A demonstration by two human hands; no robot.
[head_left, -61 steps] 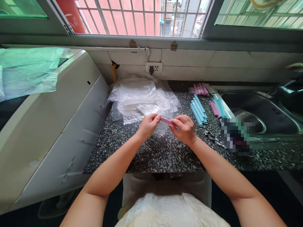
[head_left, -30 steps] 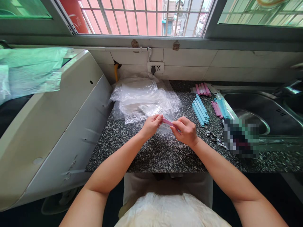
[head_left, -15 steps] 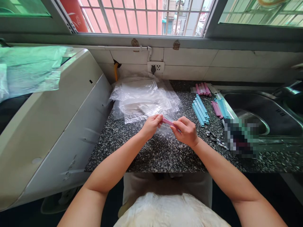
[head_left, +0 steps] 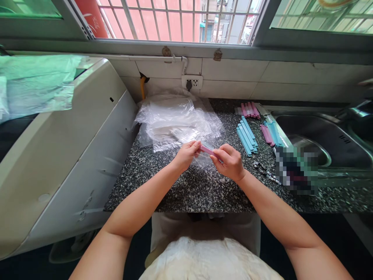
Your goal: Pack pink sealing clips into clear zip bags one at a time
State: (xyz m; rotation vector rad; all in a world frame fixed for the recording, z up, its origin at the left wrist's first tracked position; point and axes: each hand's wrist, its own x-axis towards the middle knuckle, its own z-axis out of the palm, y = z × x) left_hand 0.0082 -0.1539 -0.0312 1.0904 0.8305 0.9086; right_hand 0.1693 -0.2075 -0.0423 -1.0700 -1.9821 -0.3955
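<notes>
My left hand (head_left: 188, 154) pinches one end of a pink bag sealing clip (head_left: 207, 150), and my right hand (head_left: 229, 160) grips its other end. The clip slants down to the right above the counter, with clear plastic showing along and below it. Just beyond lies a heap of clear plastic bags (head_left: 171, 116). To the right is a row of light-blue sealing clips (head_left: 246, 137). Pink clips (head_left: 250, 110) lie behind them, and a smaller pink and blue group (head_left: 272, 133) is by the sink. My fingers cover both ends of the held clip.
A speckled black countertop (head_left: 140, 182) runs under everything. A steel sink (head_left: 329, 136) is at right, with a pixelated object (head_left: 297, 171) and a beaded strand (head_left: 266, 173) at its near side. On the left stands a white appliance (head_left: 87, 144). A socket (head_left: 192, 82) is on the back wall.
Both hands stay in place on the pink clip. The view shifts very slightly; nothing else has visibly moved.
</notes>
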